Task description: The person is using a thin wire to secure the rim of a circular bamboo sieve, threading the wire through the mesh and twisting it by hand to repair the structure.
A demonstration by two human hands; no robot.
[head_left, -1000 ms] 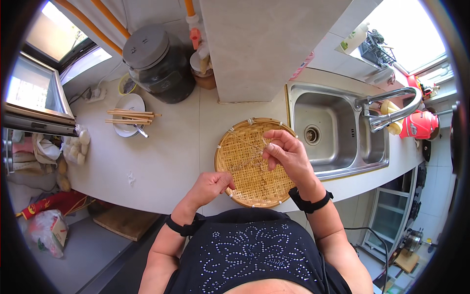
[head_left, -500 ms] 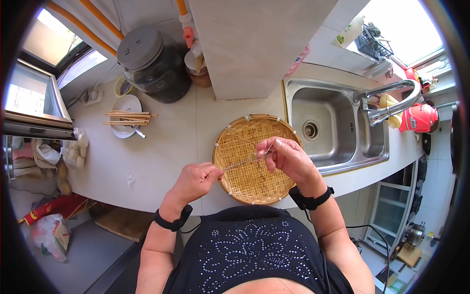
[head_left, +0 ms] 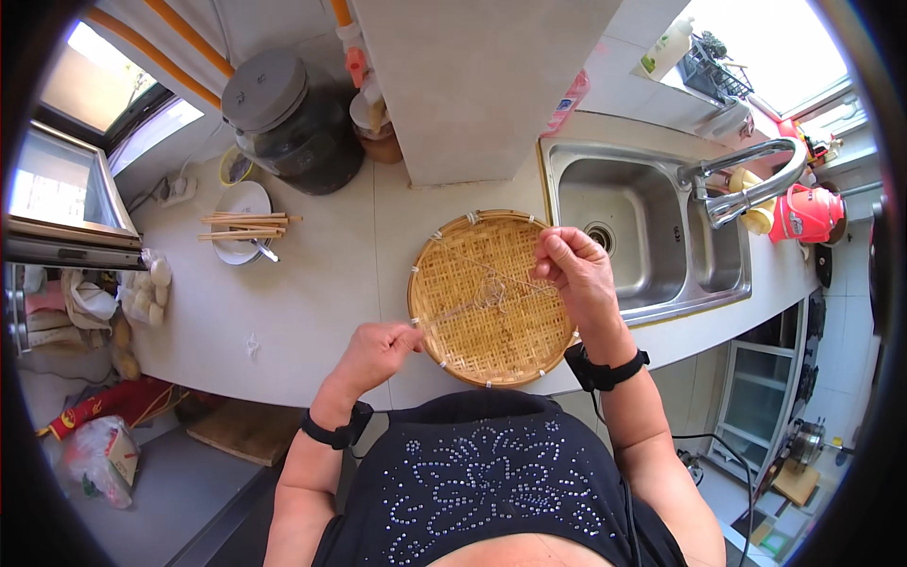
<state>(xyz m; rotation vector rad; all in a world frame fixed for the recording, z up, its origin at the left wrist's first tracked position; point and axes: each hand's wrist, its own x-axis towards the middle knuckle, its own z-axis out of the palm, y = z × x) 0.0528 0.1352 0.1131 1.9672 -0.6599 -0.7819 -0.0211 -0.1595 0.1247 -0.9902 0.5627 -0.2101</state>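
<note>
since a moment ago both hands have drawn further apart, the left hand sliding out toward the front edge of the counter and the right hand lifting toward the sink side, so the thin thread between them now runs longer and tauter. left hand is clenched, pinching one end of the thread between thumb and fingertips just off the left rim of the round woven bamboo tray. right hand is closed as well, pinching the other end above the tray's right rim; a small tangle or knot shows near the middle of the thread, over the tray. the tray lies flat at the front edge of the counter, just beside the sink's left wall. each wrist wears a black band.

the steel sink with its curved tap takes up the right end of the counter. at the back left corner stands a large dark jar with a grey lid, and near it a white plate with several wooden chopsticks laid across it. a red kettle-like vessel sits past the tap.
</note>
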